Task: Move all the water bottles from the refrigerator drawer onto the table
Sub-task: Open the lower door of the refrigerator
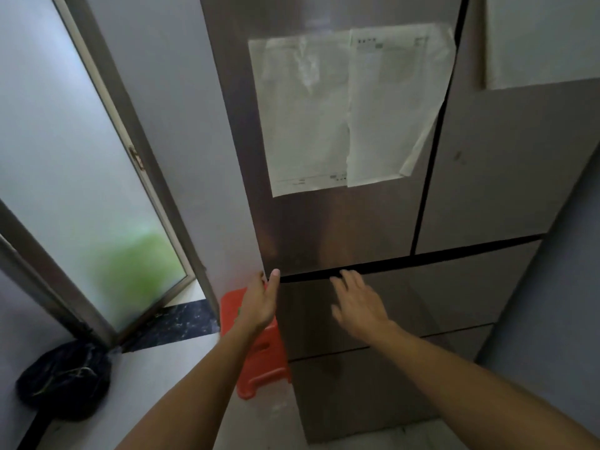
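Drawer (406,303) shut, so bottles are hidden, presumably inside. Left hand (259,303) at its top corner, right hand (360,306) just under the gap, fingers (275,277) straight and gripping nothing, likely placed to pull it out.

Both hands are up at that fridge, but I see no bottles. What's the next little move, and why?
Probably hook the fingers into the gap above the top drawer and pull it out. The drawer looks shut, so no bottles can be reached yet. The left hand is at the gap's left end, and the right hand is open just below it.
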Available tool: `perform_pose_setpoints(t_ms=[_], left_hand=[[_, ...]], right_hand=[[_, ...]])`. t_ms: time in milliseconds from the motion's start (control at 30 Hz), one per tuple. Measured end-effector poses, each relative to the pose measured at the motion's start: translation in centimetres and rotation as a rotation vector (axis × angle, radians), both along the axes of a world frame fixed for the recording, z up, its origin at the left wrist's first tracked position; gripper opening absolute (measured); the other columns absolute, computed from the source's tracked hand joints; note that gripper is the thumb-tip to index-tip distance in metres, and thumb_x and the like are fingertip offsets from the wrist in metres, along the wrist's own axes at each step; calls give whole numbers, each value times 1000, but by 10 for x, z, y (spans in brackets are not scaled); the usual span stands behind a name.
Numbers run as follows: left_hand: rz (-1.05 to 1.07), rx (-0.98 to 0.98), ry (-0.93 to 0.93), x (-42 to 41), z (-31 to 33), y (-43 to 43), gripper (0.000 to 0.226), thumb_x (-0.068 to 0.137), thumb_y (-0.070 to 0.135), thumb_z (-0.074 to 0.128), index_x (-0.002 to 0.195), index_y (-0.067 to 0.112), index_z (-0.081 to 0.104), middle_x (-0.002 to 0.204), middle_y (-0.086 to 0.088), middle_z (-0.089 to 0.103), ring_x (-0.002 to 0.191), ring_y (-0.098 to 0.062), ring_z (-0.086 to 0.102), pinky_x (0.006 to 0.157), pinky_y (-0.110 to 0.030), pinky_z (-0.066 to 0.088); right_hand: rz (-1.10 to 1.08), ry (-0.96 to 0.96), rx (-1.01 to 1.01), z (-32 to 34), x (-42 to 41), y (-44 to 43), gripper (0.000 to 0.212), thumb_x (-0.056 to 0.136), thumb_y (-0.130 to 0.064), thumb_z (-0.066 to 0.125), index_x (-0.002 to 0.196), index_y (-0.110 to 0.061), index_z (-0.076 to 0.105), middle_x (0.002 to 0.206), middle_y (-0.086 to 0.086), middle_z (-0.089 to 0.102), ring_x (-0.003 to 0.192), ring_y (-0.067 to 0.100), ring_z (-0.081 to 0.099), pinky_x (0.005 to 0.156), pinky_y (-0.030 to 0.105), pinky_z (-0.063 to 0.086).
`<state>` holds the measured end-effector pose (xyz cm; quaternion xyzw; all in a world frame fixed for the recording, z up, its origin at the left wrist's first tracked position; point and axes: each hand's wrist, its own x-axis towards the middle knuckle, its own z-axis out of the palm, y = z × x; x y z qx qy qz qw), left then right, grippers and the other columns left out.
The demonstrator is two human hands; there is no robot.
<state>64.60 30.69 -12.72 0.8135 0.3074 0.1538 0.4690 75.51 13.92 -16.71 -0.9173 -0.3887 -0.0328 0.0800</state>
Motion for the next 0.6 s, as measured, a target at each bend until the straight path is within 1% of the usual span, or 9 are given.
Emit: perform_pose_setpoints(t_ms=[67, 133, 167, 233, 267, 367, 467, 533, 600], left_hand=[[16, -85, -8, 10, -10, 2, 59, 95, 58, 30, 125, 12, 50, 117, -1, 57, 109, -21, 55, 93, -35, 42], [50, -132, -18, 16, -24, 6, 74, 88, 73, 26, 129, 17, 49, 125, -2, 59, 115, -22, 55, 103, -42, 43], [61, -140, -25, 17, -28, 8, 77, 84, 78, 26, 130, 20, 48, 127, 0, 58, 118, -22, 54, 106, -46, 41], [55, -145, -26, 17, -33, 12, 72, 84, 76, 27, 128, 21, 48, 126, 2, 56, 118, -22, 53, 107, -47, 40], [43, -144, -22, 18, -32, 14, 70, 84, 74, 28, 125, 22, 48, 125, 1, 57, 116, -22, 54, 106, -47, 41], [23, -132, -22, 18, -27, 14, 71, 83, 74, 27, 121, 19, 52, 123, -6, 60, 110, -24, 57, 102, -47, 45], [14, -144, -6, 10, -29, 13, 58, 92, 62, 26, 106, 16, 59, 109, -10, 65, 98, -22, 62, 93, -43, 51], [-21, -192, 8, -3, -32, 7, 55, 95, 57, 28, 105, 14, 60, 104, -13, 67, 93, -25, 65, 85, -43, 56], [-50, -225, 34, -20, -30, -1, 53, 97, 54, 29, 105, 11, 60, 98, -15, 68, 88, -28, 67, 78, -42, 59]], right_hand=[[17, -1, 10, -9, 12, 7, 62, 93, -34, 50, 146, -11, 27, 144, 11, 32, 136, 30, 26, 102, 43, 38], [12, -4, 49, -17, 18, 11, 62, 89, -33, 56, 142, -11, 35, 135, 10, 42, 128, 31, 36, 95, 43, 44], [6, -8, 76, -21, 20, 12, 61, 86, -33, 59, 139, -11, 39, 132, 10, 45, 125, 30, 40, 91, 43, 47], [-6, -28, 112, -28, 21, 13, 60, 81, -31, 65, 134, -12, 45, 126, 9, 49, 119, 29, 45, 83, 42, 52], [-13, -45, 121, -30, 21, 13, 60, 78, -31, 67, 132, -12, 47, 123, 9, 50, 117, 29, 47, 79, 42, 53], [-37, -64, 157, -30, 19, 14, 58, 75, -29, 70, 127, -12, 51, 117, 8, 52, 111, 29, 50, 75, 41, 53], [-61, -51, 219, -30, 8, 4, 46, 82, -32, 62, 123, -14, 52, 116, 6, 51, 110, 26, 49, 78, 40, 51], [-44, -44, 266, -35, -5, -11, 42, 87, -36, 52, 124, -16, 52, 119, 3, 51, 112, 23, 47, 81, 38, 49], [-33, -20, 299, -38, -14, -27, 44, 91, -41, 36, 126, -19, 52, 121, 0, 50, 114, 19, 45, 84, 35, 47]])
